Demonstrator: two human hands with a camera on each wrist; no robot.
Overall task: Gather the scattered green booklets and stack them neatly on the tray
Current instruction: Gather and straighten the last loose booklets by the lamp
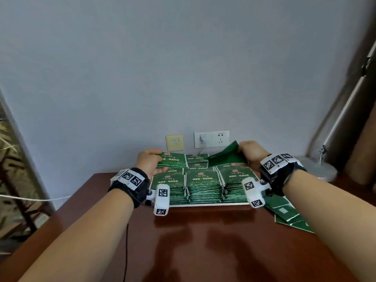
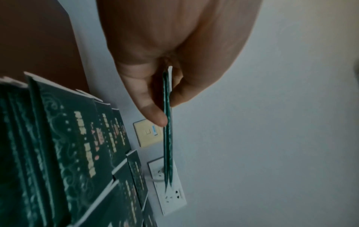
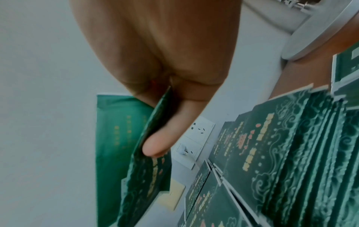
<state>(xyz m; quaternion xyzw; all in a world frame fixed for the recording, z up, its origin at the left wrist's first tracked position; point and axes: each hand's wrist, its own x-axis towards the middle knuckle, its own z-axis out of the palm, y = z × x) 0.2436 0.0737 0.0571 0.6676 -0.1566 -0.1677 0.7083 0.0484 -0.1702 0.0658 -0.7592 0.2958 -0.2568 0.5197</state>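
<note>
Stacks of green booklets (image 1: 203, 186) stand in rows on a white tray (image 1: 209, 204) at the table's far side. My left hand (image 1: 149, 162) pinches a green booklet (image 1: 174, 159) flat above the back-left stack; in the left wrist view that booklet (image 2: 168, 130) shows edge-on between thumb and fingers. My right hand (image 1: 251, 152) grips a tilted green booklet (image 1: 225, 154) above the back-right stack; the right wrist view shows the thumb across this booklet (image 3: 147, 153). More loose booklets (image 1: 284, 212) lie on the table right of the tray.
The brown table (image 1: 203, 241) reaches a pale wall with sockets (image 1: 211, 139) and a beige plate (image 1: 174, 142). A white lamp base (image 1: 321, 167) stands at the right. A white cable (image 1: 30, 198) and a black cable (image 1: 126, 251) run along the left side.
</note>
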